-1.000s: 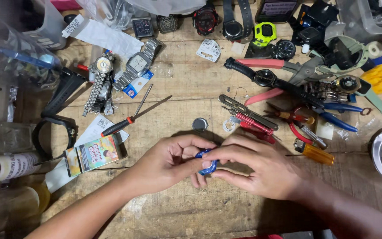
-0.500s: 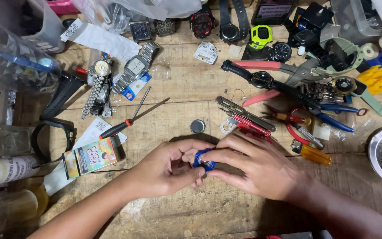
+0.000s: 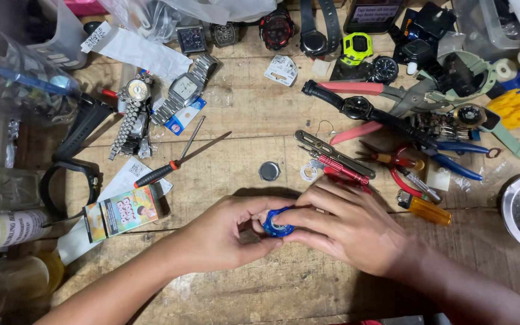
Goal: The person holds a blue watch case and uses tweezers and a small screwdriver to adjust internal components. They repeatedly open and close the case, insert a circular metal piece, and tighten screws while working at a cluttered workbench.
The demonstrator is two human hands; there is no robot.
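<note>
Head view: left hand (image 3: 227,238) and right hand (image 3: 356,229) meet over the middle of the bench (image 3: 260,174), both pinching one small blue round part (image 3: 278,222). It sits between the fingertips of the two hands, held just above the wood. Cannot tell what the part is exactly; most of it is hidden by fingers. Left thumb and forefinger close on its left edge, right fingers wrap its top and right edge. Neither hand is free.

Judgement on doing this well: keep the part low over the bench so a slip does not send it into the clutter. Grip by the rim, light pressure, wrists resting on the wood for steadiness.

Just beyond the hands: a small round metal disc (image 3: 269,171) lies loose, near but not touching them. Beside the right hand's knuckles sits a red-handled tool (image 3: 341,170) and a flat metal bar tool (image 3: 332,153). Easy to knock; best keep elbows in.

Further left: a red-and-black screwdriver (image 3: 164,171) lies slantwise, a small colourful box (image 3: 121,212) below it. Further right: an orange-handled screwdriver (image 3: 425,207), blue-handled pliers (image 3: 452,159). Back of the bench: a silver watch (image 3: 185,89) and a black strap watch (image 3: 356,107).
</note>
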